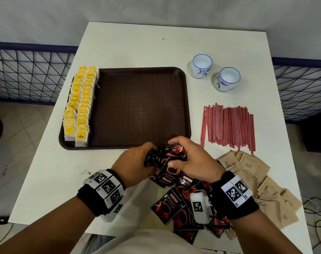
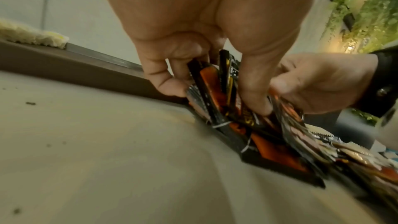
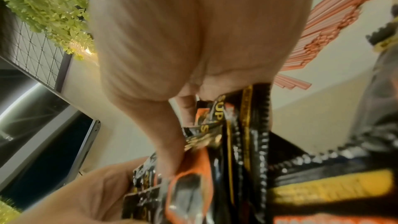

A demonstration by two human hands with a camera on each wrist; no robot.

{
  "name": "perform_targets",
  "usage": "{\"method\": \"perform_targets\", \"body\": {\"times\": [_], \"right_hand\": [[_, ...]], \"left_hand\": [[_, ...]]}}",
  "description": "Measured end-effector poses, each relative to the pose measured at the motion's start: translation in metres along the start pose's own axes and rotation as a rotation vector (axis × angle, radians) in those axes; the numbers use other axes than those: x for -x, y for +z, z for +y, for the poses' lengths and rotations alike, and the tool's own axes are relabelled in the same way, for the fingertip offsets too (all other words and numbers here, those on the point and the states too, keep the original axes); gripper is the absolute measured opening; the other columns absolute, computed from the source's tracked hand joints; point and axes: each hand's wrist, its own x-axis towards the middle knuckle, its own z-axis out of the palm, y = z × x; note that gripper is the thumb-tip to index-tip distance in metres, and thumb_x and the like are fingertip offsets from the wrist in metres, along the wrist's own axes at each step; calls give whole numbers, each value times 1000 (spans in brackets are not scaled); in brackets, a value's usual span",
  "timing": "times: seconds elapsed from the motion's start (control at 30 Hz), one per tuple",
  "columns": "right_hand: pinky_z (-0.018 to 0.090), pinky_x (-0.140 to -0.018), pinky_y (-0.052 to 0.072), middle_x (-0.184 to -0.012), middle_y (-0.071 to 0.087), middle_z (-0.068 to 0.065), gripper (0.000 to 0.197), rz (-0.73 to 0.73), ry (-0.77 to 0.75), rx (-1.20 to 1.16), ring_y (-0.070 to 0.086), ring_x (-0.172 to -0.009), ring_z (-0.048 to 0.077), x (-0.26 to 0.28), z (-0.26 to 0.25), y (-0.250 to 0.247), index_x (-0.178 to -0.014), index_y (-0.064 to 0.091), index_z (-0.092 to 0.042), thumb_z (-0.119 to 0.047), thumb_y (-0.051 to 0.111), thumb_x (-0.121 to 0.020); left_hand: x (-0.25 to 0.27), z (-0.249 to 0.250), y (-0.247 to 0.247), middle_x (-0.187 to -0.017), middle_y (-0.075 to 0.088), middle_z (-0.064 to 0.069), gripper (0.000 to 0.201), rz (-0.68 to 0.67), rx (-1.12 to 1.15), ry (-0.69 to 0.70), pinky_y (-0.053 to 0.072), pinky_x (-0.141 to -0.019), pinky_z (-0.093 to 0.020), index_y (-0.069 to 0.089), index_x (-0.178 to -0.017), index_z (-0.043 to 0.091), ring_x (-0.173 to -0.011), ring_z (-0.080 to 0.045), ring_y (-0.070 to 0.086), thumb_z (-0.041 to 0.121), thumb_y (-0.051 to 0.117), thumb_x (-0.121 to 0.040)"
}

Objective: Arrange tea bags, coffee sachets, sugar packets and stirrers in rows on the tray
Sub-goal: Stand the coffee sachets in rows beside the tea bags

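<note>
1. Both hands are bunched together at the near edge of the tray (image 1: 181, 74), just off its rim. The left hand (image 1: 136, 162) and right hand (image 1: 192, 160) each have fingers curled round the same small stack of coffee sachets (image 1: 167, 156), held on edge between them.
2. More loose coffee sachets (image 1: 170, 206) sit in a messy pile at the table's (image 1: 130, 41) near edge under the right wrist. Too overlapped to count. The black and red packs read "KOPIKO SUPREME".
3. The tea bags (image 1: 81, 105) are in two neat overlapping rows along the tray's left edge, roughly ten per row, yellow tags, and the nearest one says "TEA".
4. The red stirrers (image 1: 229, 127) lie in a big flat bundle by the table's right edge, way too many to count.
5. The brown sugar packets (image 1: 262, 182) are scattered at the near right corner, about a dozen, print too small to read properly.
6. Two blue-and-white cups (image 1: 202, 66) stand past the tray's far right corner.
</note>
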Motion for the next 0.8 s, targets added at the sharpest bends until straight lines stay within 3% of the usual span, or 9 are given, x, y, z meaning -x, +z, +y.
{"method": "perform_targets", "body": {"times": [0.13, 0.17, 0.23, 0.3, 0.37, 0.5, 0.57, 0.7, 0.8], "right_hand": [[30, -95, 53, -118, 61, -16, 46, 49, -19, -19, 62, -104, 2, -3, -3, -3, -125, 55, -37, -15, 72, -88], [30, -94, 54, -116, 62, -16, 45, 68, -27, -43, 62, -103, 2, -4, -6, -5, -124, 57, -37, -13, 71, -88], [32, -90, 57, -111, 65, -14, 43, 100, -38, -104, 64, -101, 4, -6, -12, -9, -121, 59, -37, -10, 70, -89], [34, -86, 59, -108, 66, -12, 42, 119, -51, -164, 66, -97, 6, -9, -19, -11, -118, 60, -38, -8, 69, -90], [34, -84, 60, -106, 67, -11, 41, 134, -73, -204, 67, -97, 7, -12, -24, -12, -117, 61, -37, -7, 68, -90], [27, -79, 59, -106, 67, -10, 38, 154, -87, -269, 67, -94, 7, -17, -34, -11, -116, 63, -32, -4, 68, -90], [26, -77, 59, -105, 67, -9, 38, 152, -79, -283, 67, -92, 6, -18, -36, -12, -115, 63, -31, -4, 68, -90], [29, -79, 60, -110, 66, -8, 40, 121, -95, -278, 68, -95, 8, -18, -38, -10, -116, 62, -35, -5, 67, -91], [26, -82, 59, -114, 65, -8, 41, 108, -123, -291, 66, -100, 8, -20, -41, -7, -119, 62, -35, -4, 65, -92]], "left_hand": [[-2, -3, -11, -98, 71, 15, 55, 2, 213, -35, 55, -76, -26, 62, -118, 31, -89, 0, 67, 35, 89, -69], [-2, -3, -15, -97, 71, 15, 53, 8, 291, -42, 56, -73, -23, 64, -116, 30, -87, 3, 67, 32, 90, -70], [-4, -1, -21, -89, 72, 11, 46, -3, 468, -73, 53, -59, -19, 65, -114, 25, -74, 1, 68, 24, 88, -74], [-4, 1, -26, -85, 72, 6, 40, -36, 630, -109, 52, -50, -26, 63, -115, 24, -64, -7, 68, 20, 83, -80], [-5, 3, -28, -82, 72, 5, 39, -55, 719, -122, 52, -50, -29, 62, -115, 25, -63, -10, 67, 22, 81, -81], [-6, 9, -24, -77, 73, 11, 39, -48, 853, -123, 49, -52, -19, 62, -111, 23, -66, -2, 67, 25, 78, -76], [-5, 12, -24, -79, 73, 10, 40, -50, 898, -122, 49, -55, -18, 63, -112, 21, -68, -2, 67, 28, 77, -75], [-3, 11, -25, -108, 76, -3, 43, -51, 973, -135, 56, -81, -24, 65, -120, 14, -101, -15, 73, 26, 75, -80], [-3, 14, -25, -109, 76, -8, 41, -42, 1033, -166, 57, -85, -31, 67, -118, 10, -103, -22, 73, 25, 74, -81]]}}
